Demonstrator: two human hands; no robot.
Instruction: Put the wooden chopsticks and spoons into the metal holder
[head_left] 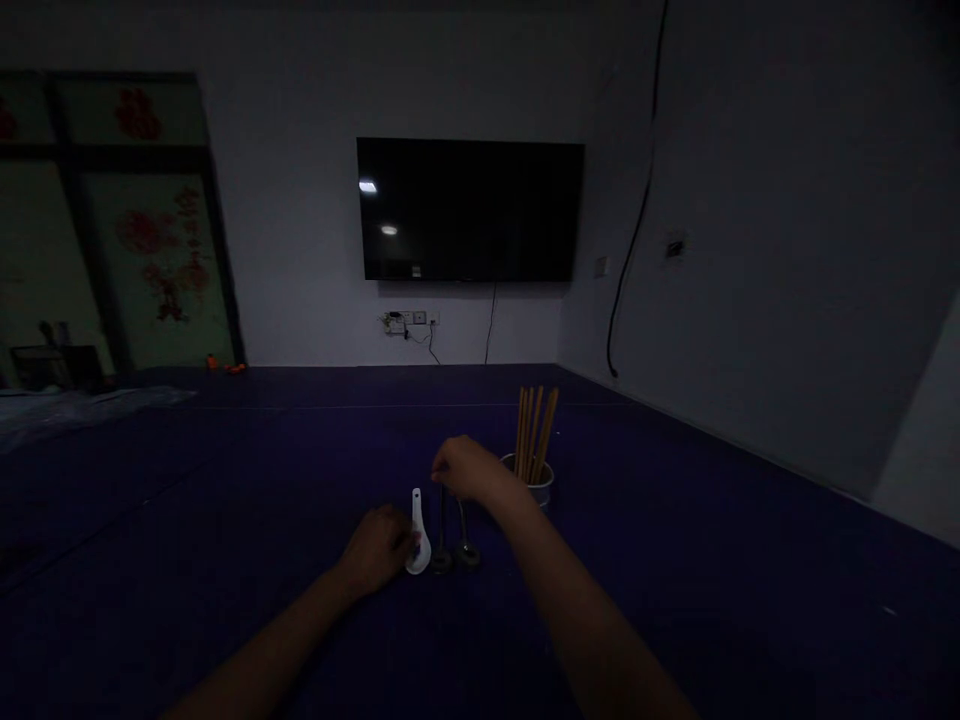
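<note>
A white ceramic soup spoon [420, 540] lies on the dark blue surface with its handle pointing away from me. My left hand [379, 548] rests at its left side, fingers curled in, fingertips at the edge of the spoon. Right of it are two dark metal spoons, one straight beside it [441, 558] and one slightly slanted [469, 555], bowls toward me. My right hand [466, 468] reaches over their handle ends, thumb and fingers pinched at the top of the nearer-left metal handle. Part of the slanted handle is hidden under that hand.
Just behind my right wrist stands a light-coloured cup [546, 490] holding several wooden chopsticks [534, 435]. Clear plastic sheeting [97, 405] lies far left, with small orange objects [235, 368] near the wall. A black television [472, 210] hangs above. The room is dim.
</note>
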